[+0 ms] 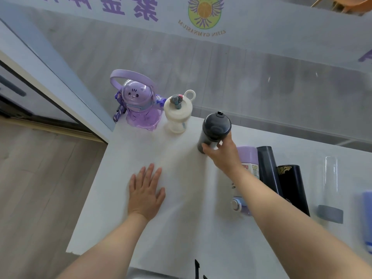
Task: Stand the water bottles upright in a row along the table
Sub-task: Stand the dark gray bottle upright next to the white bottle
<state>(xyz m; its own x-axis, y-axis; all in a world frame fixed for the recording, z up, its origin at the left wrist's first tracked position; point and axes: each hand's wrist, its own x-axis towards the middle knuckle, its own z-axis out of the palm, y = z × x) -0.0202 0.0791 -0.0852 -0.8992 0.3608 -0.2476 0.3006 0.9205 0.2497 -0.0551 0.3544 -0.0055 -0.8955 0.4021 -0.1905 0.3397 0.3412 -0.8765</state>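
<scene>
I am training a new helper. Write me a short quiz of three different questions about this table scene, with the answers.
1. True or false: the left hand lies flat on the table.
2. Which bottle does the right hand grip? A) purple cat bottle B) cream bottle C) dark grey bottle
3. Fill in: the clear bottle at the right is lying ____.

Key: 1 true; 2 C; 3 down

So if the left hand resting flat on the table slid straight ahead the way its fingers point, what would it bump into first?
Probably the cream bottle, though the purple cat bottle stands close beside it; from the left hand, the table between looks bare.
</scene>
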